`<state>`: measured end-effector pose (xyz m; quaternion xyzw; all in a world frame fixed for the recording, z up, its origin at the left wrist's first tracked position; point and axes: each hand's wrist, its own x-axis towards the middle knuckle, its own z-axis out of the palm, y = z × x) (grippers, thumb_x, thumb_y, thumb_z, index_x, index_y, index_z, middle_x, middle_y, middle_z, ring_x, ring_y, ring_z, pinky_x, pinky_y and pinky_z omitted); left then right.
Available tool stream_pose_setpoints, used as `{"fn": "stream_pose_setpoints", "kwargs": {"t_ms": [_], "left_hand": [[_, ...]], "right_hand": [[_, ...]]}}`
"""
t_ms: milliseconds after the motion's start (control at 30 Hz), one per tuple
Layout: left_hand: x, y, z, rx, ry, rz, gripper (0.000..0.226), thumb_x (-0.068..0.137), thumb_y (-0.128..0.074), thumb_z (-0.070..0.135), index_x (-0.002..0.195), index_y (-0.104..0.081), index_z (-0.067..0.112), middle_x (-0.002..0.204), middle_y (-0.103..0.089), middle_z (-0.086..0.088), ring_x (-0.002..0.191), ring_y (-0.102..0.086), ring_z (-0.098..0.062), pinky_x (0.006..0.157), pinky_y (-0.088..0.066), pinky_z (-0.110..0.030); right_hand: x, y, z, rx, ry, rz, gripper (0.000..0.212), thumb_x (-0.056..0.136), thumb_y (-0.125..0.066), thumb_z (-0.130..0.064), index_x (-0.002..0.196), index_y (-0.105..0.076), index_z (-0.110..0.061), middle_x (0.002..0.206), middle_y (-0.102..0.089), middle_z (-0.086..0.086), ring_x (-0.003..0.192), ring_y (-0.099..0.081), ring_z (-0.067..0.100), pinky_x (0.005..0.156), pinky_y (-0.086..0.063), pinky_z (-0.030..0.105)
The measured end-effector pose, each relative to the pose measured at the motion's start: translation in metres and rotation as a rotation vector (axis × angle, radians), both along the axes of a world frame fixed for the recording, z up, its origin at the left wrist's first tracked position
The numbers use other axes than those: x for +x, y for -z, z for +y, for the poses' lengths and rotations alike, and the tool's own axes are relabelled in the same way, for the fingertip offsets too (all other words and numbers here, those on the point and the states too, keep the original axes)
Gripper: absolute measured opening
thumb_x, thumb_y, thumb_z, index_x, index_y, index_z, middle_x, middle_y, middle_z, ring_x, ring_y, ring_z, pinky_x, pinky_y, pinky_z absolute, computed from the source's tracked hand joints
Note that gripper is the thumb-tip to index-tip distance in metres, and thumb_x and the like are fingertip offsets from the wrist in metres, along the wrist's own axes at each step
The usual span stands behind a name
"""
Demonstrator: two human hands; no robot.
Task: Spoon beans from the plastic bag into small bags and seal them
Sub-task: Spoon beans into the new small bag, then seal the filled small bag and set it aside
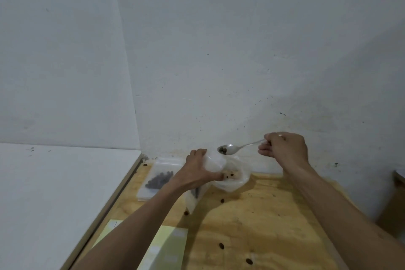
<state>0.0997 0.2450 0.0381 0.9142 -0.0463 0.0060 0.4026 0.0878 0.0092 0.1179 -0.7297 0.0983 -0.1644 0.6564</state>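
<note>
Beans, small and dark, on silver metal spoon (228, 149) pinched by right hand (282, 148). Left hand (198, 170) grips clear small plastic bag (213, 163), unsealed. One filled flat clear bag (156, 178) lies beside; more apparently remain.

Dim, flat indoor light w/ grey-blue cast; wall (219, 50) looks dull, no glare. Soft shadow falls across wall's upper right, darker toward right edge. Arms cast soft shadows on the table (263, 215), esp. under left arm near the front edge. Wide-angle distortion: wall corner line and table's left edge bow and splay outward. Overall soft, low detail, some noise/compression. Left hand (197, 171) and right hand (282, 147) slightly blurred; beans in spoon (228, 149) barely resolved. Clear bag (232, 180) washed out, edges hard to tell.
</note>
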Motion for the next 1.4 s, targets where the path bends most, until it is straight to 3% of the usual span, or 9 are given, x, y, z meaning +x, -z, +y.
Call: {"fn": "stream_pose_setpoints", "kwargs": {"t_ms": [167, 333, 467, 633, 733, 833, 967, 1100, 1400], "left_hand": [[-0.003, -0.007, -0.008, -0.061, 0.018, -0.007, 0.107, 0.054, -0.082, 0.071, 0.141, -0.042, 0.025, 0.131, -0.046, 0.006, 0.117, -0.050, -0.016, 0.097, -0.051, -0.040], [0.001, -0.011, 0.002, -0.263, -0.054, -0.008, 0.107, 0.051, -0.087, 0.073, 0.137, -0.044, 0.025, 0.129, -0.054, 0.005, 0.113, -0.057, -0.014, 0.090, -0.053, -0.032], [-0.004, -0.015, 0.010, -0.432, -0.104, 0.035, 0.079, 0.071, -0.083, 0.060, 0.131, -0.045, 0.022, 0.116, -0.060, 0.007, 0.098, -0.060, -0.005, 0.074, -0.050, -0.021], [-0.004, -0.020, 0.006, -0.658, -0.202, 0.126, 0.104, 0.078, -0.050, 0.086, 0.149, -0.040, 0.011, 0.150, -0.048, -0.007, 0.134, -0.048, -0.030, 0.112, -0.038, -0.051], [-0.007, -0.029, 0.006, -0.889, -0.335, 0.152, 0.060, 0.099, -0.040, 0.060, 0.136, -0.053, 0.014, 0.134, -0.058, -0.009, 0.123, -0.054, -0.028, 0.112, -0.038, -0.048], [-0.001, -0.027, 0.013, -0.822, -0.371, 0.072, 0.042, 0.104, -0.044, 0.038, 0.128, -0.061, 0.008, 0.130, -0.059, -0.013, 0.126, -0.052, -0.032, 0.112, -0.036, -0.051], [-0.009, -0.026, 0.011, -0.817, -0.298, -0.047, 0.025, 0.101, -0.058, 0.038, 0.097, -0.070, 0.016, 0.098, -0.061, 0.000, 0.095, -0.055, -0.020, 0.092, -0.046, -0.036], [-0.015, -0.026, 0.006, -0.748, -0.207, -0.180, 0.021, 0.096, -0.068, 0.031, 0.092, -0.072, 0.011, 0.081, -0.063, 0.002, 0.075, -0.057, -0.011, 0.070, -0.048, -0.021], [-0.031, -0.040, -0.001, -0.690, -0.096, -0.219, 0.017, 0.094, -0.072, 0.023, 0.088, -0.075, 0.008, 0.072, -0.068, 0.003, 0.066, -0.061, -0.004, 0.065, -0.050, -0.016]], "right_hand": [[-0.020, -0.011, 0.026, -0.392, -0.111, -0.259, 0.019, 0.102, -0.056, -0.015, 0.094, -0.072, -0.008, 0.074, -0.073, 0.003, 0.059, -0.072, 0.004, 0.073, -0.063, 0.033], [-0.016, -0.005, 0.019, -0.400, -0.035, -0.413, 0.016, 0.103, -0.057, -0.017, 0.095, -0.071, -0.017, 0.076, -0.072, -0.005, 0.069, -0.072, 0.002, 0.074, -0.063, 0.034], [-0.011, 0.029, 0.001, -0.565, -0.083, -0.378, 0.014, 0.102, -0.059, -0.014, 0.100, -0.073, -0.018, 0.082, -0.074, 0.000, 0.071, -0.070, 0.004, 0.070, -0.060, 0.023], [-0.016, 0.087, -0.006, -0.912, -0.314, -0.380, 0.021, 0.100, -0.065, -0.017, 0.117, -0.077, -0.016, 0.104, -0.076, -0.002, 0.089, -0.071, 0.013, 0.081, -0.057, 0.032], [-0.022, 0.104, -0.008, -1.057, -0.452, -0.390, 0.023, 0.096, -0.067, -0.018, 0.116, -0.077, -0.026, 0.112, -0.074, -0.011, 0.095, -0.071, 0.010, 0.079, -0.055, 0.026], [-0.019, 0.104, -0.014, -1.222, -0.609, -0.280, 0.049, 0.084, -0.060, 0.002, 0.121, -0.076, -0.026, 0.129, -0.068, -0.007, 0.117, -0.063, 0.013, 0.092, -0.043, 0.018], [-0.016, 0.086, -0.011, -0.927, -0.557, -0.204, 0.057, 0.083, -0.055, 0.011, 0.126, -0.072, -0.023, 0.135, -0.061, -0.006, 0.124, -0.055, 0.008, 0.092, -0.033, -0.002], [-0.009, 0.055, 0.013, -0.544, -0.381, -0.224, 0.033, 0.096, -0.066, -0.016, 0.128, -0.067, -0.027, 0.127, -0.065, -0.011, 0.117, -0.059, 0.008, 0.097, -0.046, 0.017], [0.005, 0.014, 0.048, -0.470, -0.536, -0.114, 0.012, 0.085, -0.080, -0.035, 0.093, -0.080, -0.026, 0.090, -0.078, -0.011, 0.090, -0.072, 0.005, 0.085, -0.057, 0.029]]}}
